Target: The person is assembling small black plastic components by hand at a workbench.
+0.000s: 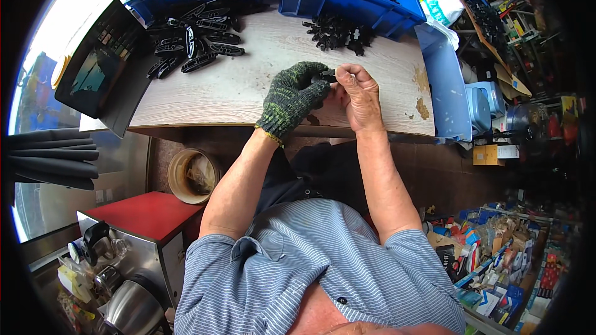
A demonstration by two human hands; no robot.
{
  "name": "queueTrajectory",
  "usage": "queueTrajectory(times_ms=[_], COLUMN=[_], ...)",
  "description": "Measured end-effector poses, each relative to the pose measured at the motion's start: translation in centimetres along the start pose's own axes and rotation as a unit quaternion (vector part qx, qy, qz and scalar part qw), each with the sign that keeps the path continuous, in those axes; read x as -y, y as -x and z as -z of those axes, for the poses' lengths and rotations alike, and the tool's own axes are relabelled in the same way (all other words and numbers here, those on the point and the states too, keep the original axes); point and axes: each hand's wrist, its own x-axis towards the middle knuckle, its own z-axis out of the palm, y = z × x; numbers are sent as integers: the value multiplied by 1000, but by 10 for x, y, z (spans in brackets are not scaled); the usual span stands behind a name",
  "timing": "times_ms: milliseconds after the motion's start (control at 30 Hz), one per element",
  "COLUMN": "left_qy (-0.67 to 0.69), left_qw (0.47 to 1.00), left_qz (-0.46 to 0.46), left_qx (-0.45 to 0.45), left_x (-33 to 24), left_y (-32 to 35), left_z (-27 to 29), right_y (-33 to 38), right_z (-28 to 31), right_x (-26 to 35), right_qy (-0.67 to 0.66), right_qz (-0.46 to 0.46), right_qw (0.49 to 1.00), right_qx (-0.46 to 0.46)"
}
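Observation:
My left hand (290, 98) wears a dark green knitted glove, and its thumb and fingers pinch a small black part (326, 74). Most of that part is hidden by the glove. My bare right hand (360, 96) is right beside it, with thumb and fingers pressed together at the part's right end. Both hands are above the front of a pale wooden table (236, 90). Beyond them is a loose heap of small black parts (338, 34). Farther left lies a pile of long oval black pieces (198, 40), one with a bright edge.
Two blue crates (354, 3) of black parts stand along the back. A dark panel (102, 62) leans at the left, and a light blue bin (442, 87) adjoins the table's right end. Below left are a round bucket (180, 177) and a red-topped cabinet (146, 214).

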Motion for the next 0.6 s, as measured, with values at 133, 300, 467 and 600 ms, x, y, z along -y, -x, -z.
queueTrajectory(times_ms=[133,300,467,600], left_qy=[2,22,39,46], left_qw=[1000,999,997,994], left_qz=[2,27,23,-6], left_qx=[-6,-39,-58,-104], left_x=[-9,-9,-4,-3], left_y=[2,-1,-2,0], left_z=[-3,-6,-5,-7], right_y=[0,2,3,2], right_z=[0,-3,-11,-21], right_x=[0,1,11,22], right_qy=[21,18,58,88], right_qz=[-9,-12,-33,-82], right_qw=[1000,1000,998,993], right_qx=[15,7,10,-4])
